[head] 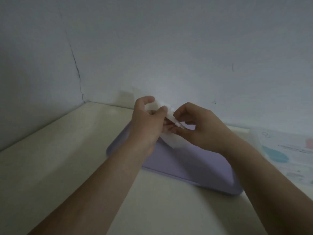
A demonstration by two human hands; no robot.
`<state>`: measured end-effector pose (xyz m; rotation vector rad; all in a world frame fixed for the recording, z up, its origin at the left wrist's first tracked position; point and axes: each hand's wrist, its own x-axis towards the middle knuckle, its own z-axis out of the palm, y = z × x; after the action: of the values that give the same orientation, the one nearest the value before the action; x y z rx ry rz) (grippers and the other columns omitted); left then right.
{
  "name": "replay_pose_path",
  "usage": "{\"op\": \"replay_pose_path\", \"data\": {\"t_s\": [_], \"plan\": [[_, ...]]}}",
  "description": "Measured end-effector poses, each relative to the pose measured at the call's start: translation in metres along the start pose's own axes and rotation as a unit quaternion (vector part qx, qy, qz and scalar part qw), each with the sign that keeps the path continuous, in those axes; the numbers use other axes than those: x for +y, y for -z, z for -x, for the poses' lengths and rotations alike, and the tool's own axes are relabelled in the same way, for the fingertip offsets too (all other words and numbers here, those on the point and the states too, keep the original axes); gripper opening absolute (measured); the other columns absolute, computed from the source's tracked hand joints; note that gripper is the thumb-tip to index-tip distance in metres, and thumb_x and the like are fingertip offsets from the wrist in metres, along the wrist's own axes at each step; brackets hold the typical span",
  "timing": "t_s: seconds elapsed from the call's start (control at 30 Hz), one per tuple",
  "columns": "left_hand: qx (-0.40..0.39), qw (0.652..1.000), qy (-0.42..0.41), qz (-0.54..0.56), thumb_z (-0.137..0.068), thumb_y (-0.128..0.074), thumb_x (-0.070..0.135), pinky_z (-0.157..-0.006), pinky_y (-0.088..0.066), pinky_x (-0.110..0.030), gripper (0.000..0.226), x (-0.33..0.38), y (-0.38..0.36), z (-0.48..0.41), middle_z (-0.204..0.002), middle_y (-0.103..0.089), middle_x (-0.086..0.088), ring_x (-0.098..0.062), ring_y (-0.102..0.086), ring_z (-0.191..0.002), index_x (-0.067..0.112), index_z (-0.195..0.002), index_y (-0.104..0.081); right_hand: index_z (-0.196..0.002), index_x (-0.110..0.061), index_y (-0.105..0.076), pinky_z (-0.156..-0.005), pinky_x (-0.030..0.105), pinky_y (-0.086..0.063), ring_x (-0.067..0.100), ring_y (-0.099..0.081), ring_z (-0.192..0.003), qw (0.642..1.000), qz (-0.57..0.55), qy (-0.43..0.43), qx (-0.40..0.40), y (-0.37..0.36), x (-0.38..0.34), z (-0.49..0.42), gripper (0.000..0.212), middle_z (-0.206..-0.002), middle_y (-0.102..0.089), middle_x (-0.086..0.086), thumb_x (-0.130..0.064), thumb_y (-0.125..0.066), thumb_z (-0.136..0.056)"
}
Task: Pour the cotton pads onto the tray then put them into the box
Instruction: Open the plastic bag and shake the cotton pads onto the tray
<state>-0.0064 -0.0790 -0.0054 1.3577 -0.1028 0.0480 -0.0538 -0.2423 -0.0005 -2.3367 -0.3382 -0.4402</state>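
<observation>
Cotton pads (166, 114) sit pinched between left hand (149, 122) and right hand (199, 128) above lilac tray (194, 170); packaging (291, 150) print unreadable.

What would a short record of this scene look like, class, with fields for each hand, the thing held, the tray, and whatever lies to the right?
left hand: gripping the white cotton pads from the left
right hand: fingertips pinching the same white bundle at its upper edge
cotton pads: held above the tray, between both hands; number cannot be told
tray: lilac, flat on the cream table, no pads visible on its bare part
right edge: printed packaging, blurred
box: not clearly identifiable
</observation>
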Motion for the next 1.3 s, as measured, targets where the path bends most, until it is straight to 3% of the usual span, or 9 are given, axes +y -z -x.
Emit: {"op": "replay_pose_path", "data": {"t_s": [0.07, 0.17, 0.27, 0.4, 0.53, 0.63, 0.9, 1.1, 1.3], "plan": [[-0.015, 0.991, -0.083, -0.103, -0.096, -0.065, 0.017, -0.078, -0.065, -0.048, 0.026, 0.0, 0.002, 0.0, -0.094, -0.075, -0.012, -0.028, -0.077, -0.08, 0.029, -0.118, -0.061, -0.09, -0.024, -0.069, -0.092, 0.033, -0.058, 0.002, -0.073, -0.088, 0.999, -0.008, -0.002, 0.042, 0.001, 0.002, -0.001, 0.013, -0.09, -0.076, -0.012, -0.022, -0.082, -0.088], [-0.025, 0.901, -0.27, -0.338, -0.094, -0.064, 0.023, -0.079, -0.058, -0.035, 0.012, 0.003, 0.007, 0.002, -0.092, -0.064, 0.006, -0.011, -0.063, -0.076, 0.027, -0.101, -0.073, -0.082, -0.017, -0.077, -0.08, 0.025, -0.058, 0.006, -0.074, -0.078, 0.996, -0.027, -0.025, 0.083, 0.004, 0.0, -0.001, 0.008, -0.082, -0.079, -0.006, -0.019, -0.085, -0.085], [-0.082, 0.864, -0.336, -0.366, -0.092, -0.065, 0.016, -0.071, -0.047, -0.014, 0.026, 0.009, 0.005, 0.011, -0.115, -0.054, 0.012, 0.0, -0.058, -0.083, 0.028, -0.112, -0.075, -0.075, -0.015, -0.078, -0.056, 0.011, -0.044, 0.0, -0.064, -0.058, 0.991, -0.02, -0.034, 0.13, 0.005, -0.004, 0.0, 0.014, -0.067, -0.074, -0.014, -0.022, -0.087, -0.083], [-0.165, 0.828, -0.38, -0.379, -0.094, -0.067, 0.018, -0.069, -0.045, -0.015, 0.019, 0.007, 0.0, 0.013, -0.099, -0.064, 0.014, -0.005, -0.062, -0.08, 0.026, -0.109, -0.075, -0.062, -0.026, -0.063, -0.048, 0.009, -0.036, -0.001, -0.053, -0.047, 0.986, -0.005, -0.05, 0.156, 0.01, -0.001, 0.0, 0.033, -0.049, -0.057, -0.028, -0.015, -0.086, -0.082], [-0.174, 0.829, -0.381, -0.371, -0.096, -0.067, 0.017, -0.071, -0.043, -0.015, 0.01, 0.006, 0.004, 0.008, -0.091, -0.067, 0.01, -0.007, -0.06, -0.077, 0.019, -0.098, -0.077, -0.066, -0.026, -0.072, -0.057, 0.028, -0.053, 0.01, -0.068, -0.059, 0.992, -0.021, -0.066, 0.104, 0.014, -0.002, 0.003, 0.024, -0.06, -0.072, -0.01, -0.017, -0.086, -0.084], [-0.164, 0.807, -0.386, -0.415, -0.098, -0.063, 0.02, -0.073, -0.051, -0.032, 0.008, 0.007, 0.006, 0.007, -0.094, -0.066, 0.009, -0.012, -0.06, -0.081, 0.021, -0.096, -0.071, -0.073, -0.014, -0.076, -0.069, 0.04, -0.063, 0.012, -0.075, -0.062, 0.991, -0.053, -0.08, 0.093, 0.017, -0.003, 0.005, 0.015, -0.069, -0.077, -0.003, -0.017, -0.086, -0.084], [-0.025, 0.767, -0.281, -0.576, -0.1, -0.053, 0.024, -0.075, -0.053, -0.047, 0.007, 0.004, 0.044, -0.021, -0.102, -0.057, 0.005, -0.03, -0.062, -0.091, 0.027, -0.096, -0.057, -0.077, -0.007, -0.056, -0.072, 0.057, -0.064, 0.02, -0.079, -0.062, 0.94, -0.122, -0.184, 0.259, 0.026, 0.028, 0.0, 0.023, -0.084, -0.073, 0.013, -0.009, -0.07, -0.095], [-0.082, 0.745, -0.213, -0.626, -0.091, -0.057, 0.02, -0.074, -0.05, -0.036, 0.007, 0.009, 0.045, -0.019, -0.097, -0.066, -0.001, -0.028, -0.062, -0.093, 0.024, -0.094, -0.059, -0.095, -0.008, -0.058, -0.08, 0.056, -0.063, 0.018, -0.079, -0.067, 0.911, -0.134, -0.209, 0.328, 0.023, 0.044, 0.002, 0.012, -0.094, -0.068, 0.002, -0.015, -0.067, -0.097], [-0.196, 0.797, -0.159, -0.549, -0.082, -0.066, 0.024, -0.052, -0.036, -0.011, 0.002, 0.004, 0.021, -0.002, -0.067, -0.063, 0.013, -0.003, -0.057, -0.062, 0.024, -0.084, -0.066, -0.109, -0.012, -0.043, -0.069, 0.046, -0.067, 0.034, -0.073, -0.075, 0.837, -0.31, -0.302, 0.335, 0.019, 0.047, -0.001, 0.052, -0.102, -0.05, 0.009, -0.027, -0.086, -0.085]]}}
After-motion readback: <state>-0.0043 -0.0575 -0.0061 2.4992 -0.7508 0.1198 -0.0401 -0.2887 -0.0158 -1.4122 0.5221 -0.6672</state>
